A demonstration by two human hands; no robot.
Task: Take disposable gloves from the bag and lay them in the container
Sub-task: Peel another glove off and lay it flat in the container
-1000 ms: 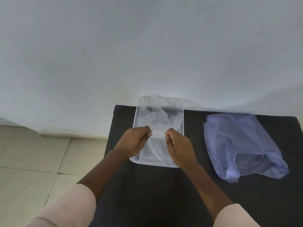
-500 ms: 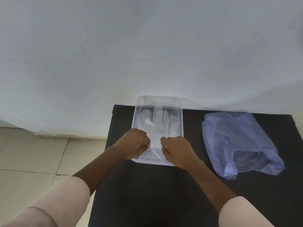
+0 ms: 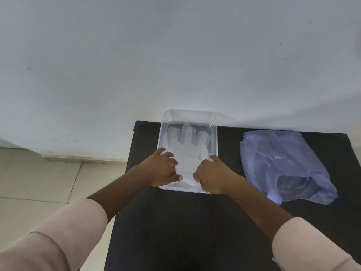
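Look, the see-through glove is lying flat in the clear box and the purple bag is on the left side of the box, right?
Not quite. The glove does lie flat in the clear box, but the purple bag sits on the right side of the box, not the left. The head view shows this.

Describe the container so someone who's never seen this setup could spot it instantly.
On the black table against the white wall, look at the far left corner. The container is the clear rectangular plastic tub there, with a translucent glove spread flat inside and both hands at its near end. Unlike the soft bluish bag to its right, it is rigid and colourless.
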